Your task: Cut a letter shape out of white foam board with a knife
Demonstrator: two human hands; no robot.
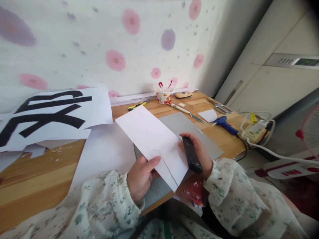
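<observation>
L hand [142,177]: I'm pinching white card [149,134]
R hand [198,151]: gripping blk tool [191,155]
Card: prob mid-work w/ tool
Tool: next prob needs card steady

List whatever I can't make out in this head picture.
All in the head view:
- Left hand: some fingers, hidden under the white sheet.
- White sheet: its underside, facing away.
- Right hand: some fingers, hidden behind the black object.
- Cup: lower contents, hidden by its wall.
- Pink mesh guard: cut off by the right edge.
- Display: reading, too small.
</observation>
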